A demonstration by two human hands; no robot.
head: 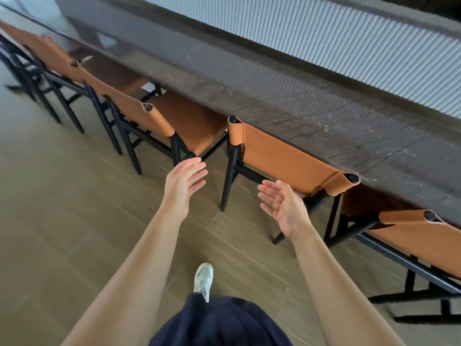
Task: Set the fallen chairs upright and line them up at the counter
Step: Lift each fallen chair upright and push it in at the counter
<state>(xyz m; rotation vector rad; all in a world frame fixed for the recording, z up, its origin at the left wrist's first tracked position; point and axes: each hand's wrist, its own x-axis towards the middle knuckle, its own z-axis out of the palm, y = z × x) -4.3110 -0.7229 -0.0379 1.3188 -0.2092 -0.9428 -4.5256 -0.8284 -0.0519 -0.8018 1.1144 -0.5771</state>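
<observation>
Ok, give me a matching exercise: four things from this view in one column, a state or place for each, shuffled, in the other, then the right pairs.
Things
1. left hand
2. right hand
3. nearest chair's tan backrest
4. white sneaker

States or places
A. stretched between two black-capped posts, close against the counter edge
B. on the wooden floor, between the two forearms
C. open, palm up, empty, just below the backrest
D. open, empty, fingers pointing at the gap between two chairs

Pairs: 1-D, 2-C, 3-A, 4-B
</observation>
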